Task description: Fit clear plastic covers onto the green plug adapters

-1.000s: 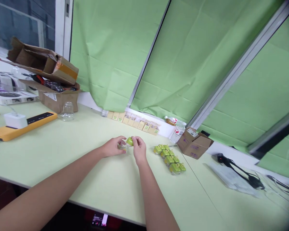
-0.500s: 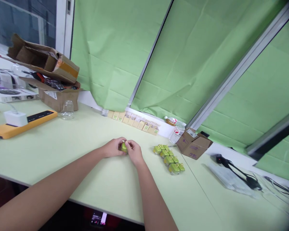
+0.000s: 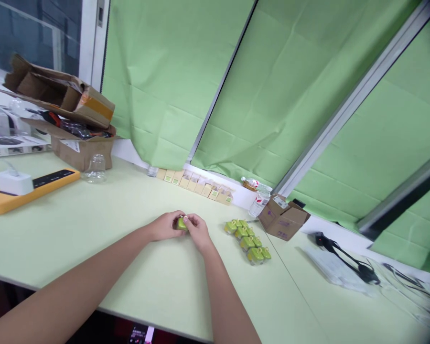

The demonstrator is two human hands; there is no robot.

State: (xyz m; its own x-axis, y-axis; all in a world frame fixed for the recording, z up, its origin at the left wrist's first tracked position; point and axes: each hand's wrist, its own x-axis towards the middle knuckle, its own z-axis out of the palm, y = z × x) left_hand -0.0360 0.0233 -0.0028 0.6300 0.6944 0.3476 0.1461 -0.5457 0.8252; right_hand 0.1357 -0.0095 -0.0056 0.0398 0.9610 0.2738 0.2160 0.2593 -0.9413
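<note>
Between both hands, just above the table, is a small container with a green lid [image 3: 181,224]. My left hand [image 3: 166,225] wraps round its left side, fingers curled. From the right, my right hand [image 3: 198,231] pinches it near the lid's top, where a small pale loop shows. Its lower part is hidden by my fingers. To the right of my hands, several like containers with green lids and clear bottoms [image 3: 248,242] stand grouped in rows, each lid with a small loop.
Small cardboard boxes [image 3: 197,184] line the table's back edge. Plastic bottles [image 3: 258,204] and a carton [image 3: 284,217] stand back right, near cables [image 3: 351,260] and a plastic bag [image 3: 324,267]. At left are a clear jar [image 3: 96,169], an orange power strip [image 3: 53,181] and open cartons [image 3: 80,149].
The view has shifted a little, so the scene sits slightly further left. Both hands stay on the green-lidded container, and more of its lid now shows.
</note>
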